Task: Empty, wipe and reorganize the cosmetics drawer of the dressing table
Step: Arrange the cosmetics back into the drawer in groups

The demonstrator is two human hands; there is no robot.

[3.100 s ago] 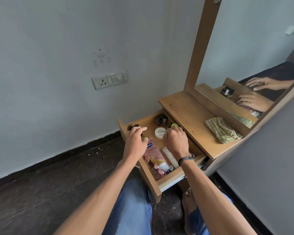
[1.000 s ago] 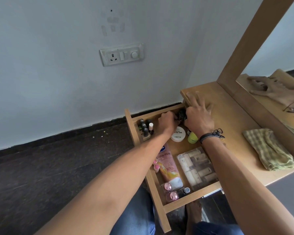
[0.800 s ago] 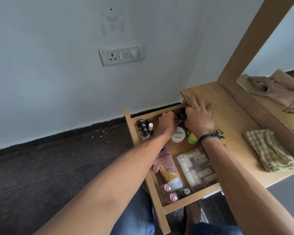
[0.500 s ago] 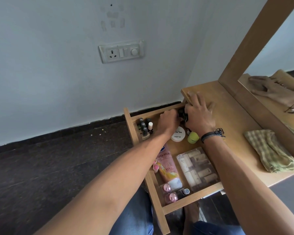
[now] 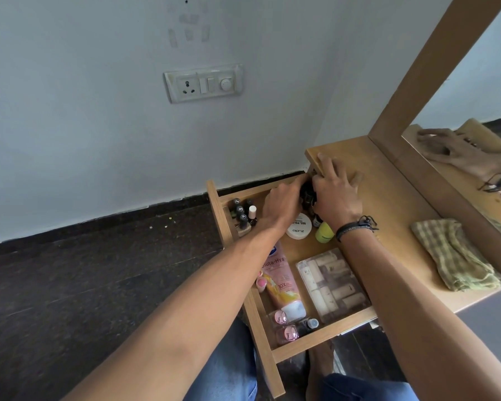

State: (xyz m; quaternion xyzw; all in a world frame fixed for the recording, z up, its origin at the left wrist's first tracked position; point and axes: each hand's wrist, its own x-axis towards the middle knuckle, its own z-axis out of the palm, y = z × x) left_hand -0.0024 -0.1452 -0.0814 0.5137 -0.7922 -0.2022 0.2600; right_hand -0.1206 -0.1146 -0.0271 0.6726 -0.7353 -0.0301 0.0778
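Hands meet at the far end of the open drawer (image 5: 324, 337), centre of the frame. The left hand (image 5: 284, 206) curls round a cluster of small dark bottles (image 5: 307, 195). The right hand (image 5: 334, 195) lies against them, fingers spread over the edge of the tabletop (image 5: 388, 204); whether it grips them I cannot tell. Lower in the drawer lie a white jar (image 5: 299, 226), a pink tube (image 5: 281, 282) and a clear box (image 5: 333, 285). At right, a checked cloth (image 5: 454, 253) rests on the tabletop.
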